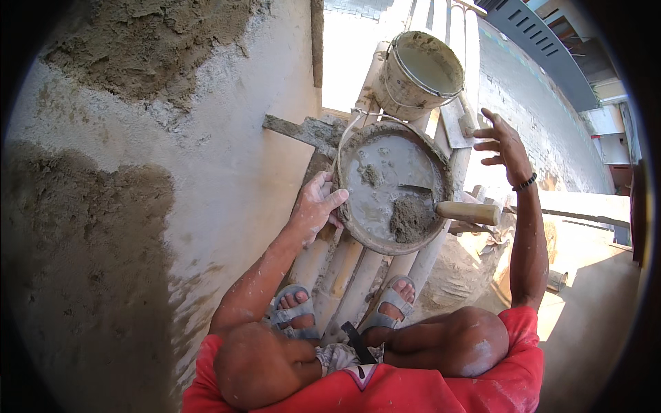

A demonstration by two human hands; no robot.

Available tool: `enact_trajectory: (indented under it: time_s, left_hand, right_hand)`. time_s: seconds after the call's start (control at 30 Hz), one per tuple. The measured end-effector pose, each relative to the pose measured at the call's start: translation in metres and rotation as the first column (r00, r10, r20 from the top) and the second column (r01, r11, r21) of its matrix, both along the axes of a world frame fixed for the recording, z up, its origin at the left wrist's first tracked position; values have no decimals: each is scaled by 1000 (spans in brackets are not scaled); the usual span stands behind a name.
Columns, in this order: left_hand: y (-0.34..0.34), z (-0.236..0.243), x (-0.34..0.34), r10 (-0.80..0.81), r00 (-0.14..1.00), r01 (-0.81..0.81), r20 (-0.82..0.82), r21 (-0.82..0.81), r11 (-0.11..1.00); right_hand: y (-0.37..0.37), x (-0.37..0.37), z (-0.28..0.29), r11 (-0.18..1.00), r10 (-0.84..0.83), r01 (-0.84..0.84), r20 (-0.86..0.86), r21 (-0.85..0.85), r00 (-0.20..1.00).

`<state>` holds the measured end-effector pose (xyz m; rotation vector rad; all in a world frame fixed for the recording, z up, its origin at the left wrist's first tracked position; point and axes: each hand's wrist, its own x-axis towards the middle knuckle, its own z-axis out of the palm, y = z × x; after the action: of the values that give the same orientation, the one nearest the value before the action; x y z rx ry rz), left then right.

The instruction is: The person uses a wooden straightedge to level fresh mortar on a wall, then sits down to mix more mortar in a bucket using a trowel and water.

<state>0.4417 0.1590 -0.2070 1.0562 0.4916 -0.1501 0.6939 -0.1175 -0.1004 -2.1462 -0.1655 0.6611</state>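
My left hand grips the left rim of a round metal mortar pan that rests on bamboo scaffold poles. A lump of wet grey mortar lies in the pan's lower right. A trowel lies in the pan with its blade in the mortar and its wooden handle sticking out to the right. My right hand hangs in the air to the right of the pan, fingers spread, holding nothing, a dark bracelet on its wrist.
A mortar-stained bucket stands on the poles beyond the pan. A partly plastered wall fills the left. My sandalled feet rest on the poles, with a drop to the ground on the right. A wooden float lies left of the pan.
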Motion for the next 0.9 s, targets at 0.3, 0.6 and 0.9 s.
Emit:
enact_trajectory:
  time_s: [0.3,0.6,0.9]
  left_hand:
    - [-2,-8,2,-16,999,14,48,34,999]
    - [-5,-12,-1,5,995,-16,99,109,994]
    - [-4,-8,-3,-3,996,-10,92,141,990]
  right_hand:
    - [27,-148,16,984,165,-178,320,13,933]
    - [83,-155,-33,877,152,-293,360,380,921]
    - [101,-104,-12,530,-138,-198,315,825,939]
